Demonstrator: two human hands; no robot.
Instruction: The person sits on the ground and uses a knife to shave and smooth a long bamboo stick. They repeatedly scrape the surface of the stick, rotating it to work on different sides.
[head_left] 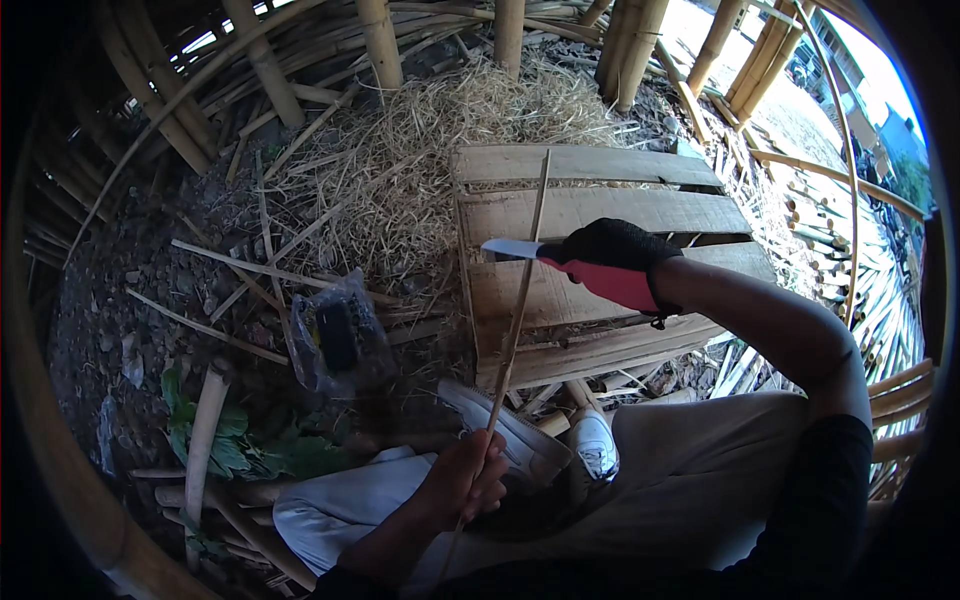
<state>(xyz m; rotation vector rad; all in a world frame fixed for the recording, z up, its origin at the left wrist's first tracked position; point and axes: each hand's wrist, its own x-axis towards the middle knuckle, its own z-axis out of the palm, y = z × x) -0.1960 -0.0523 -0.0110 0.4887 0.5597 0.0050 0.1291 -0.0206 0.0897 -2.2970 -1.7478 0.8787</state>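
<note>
My left hand [464, 482] is closed around the lower part of a long thin bamboo strip [516, 325], above my lap. The strip slants up and away, its far end over a slatted wooden crate [600, 212]. My right hand [615, 265], in a black and pink glove, grips a knife [510, 247] whose handle is hidden in the fist. The pale blade points left and crosses the strip's upper part; whether its edge bites into the bamboo, I cannot tell.
Wood shavings [400, 170] are heaped behind and left of the crate. A clear plastic bag [372, 330] with a dark phone-like object lies on the ground at left, near green leaves [235, 440]. Bamboo posts [380, 45] stand at the back; cut bamboo pieces [815, 240] lie at right.
</note>
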